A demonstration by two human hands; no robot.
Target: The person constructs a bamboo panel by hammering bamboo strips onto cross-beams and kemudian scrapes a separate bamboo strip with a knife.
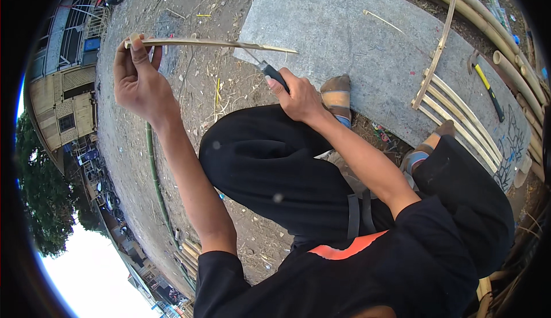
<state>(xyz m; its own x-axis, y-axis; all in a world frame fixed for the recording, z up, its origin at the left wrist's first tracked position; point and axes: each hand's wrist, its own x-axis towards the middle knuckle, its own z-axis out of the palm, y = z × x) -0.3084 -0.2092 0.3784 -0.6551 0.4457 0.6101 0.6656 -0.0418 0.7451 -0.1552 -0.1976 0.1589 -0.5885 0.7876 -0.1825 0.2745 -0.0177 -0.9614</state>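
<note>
My left hand (140,82) pinches one end of a long, thin bamboo strip (206,42), held out level to the left above the dirt. My right hand (299,95) is wrapped round the dark handle of a knife (268,69). Its thin blade meets the strip from below, near the strip's frayed right end; how deep it bites I cannot tell. Beneath that end lies the edge of a grey board (321,19). Several split bamboo strips (459,108) rest on the board to the right, with another piece (439,48) lying across their ends.
A claw hammer (487,85) with a yellow and black handle lies at the board's right. Bamboo poles (482,14) are stacked along the far right. A small sliver (384,22) sits on the board. A green pole (155,174) lies on the dirt at left. My feet touch the board's near edge.
</note>
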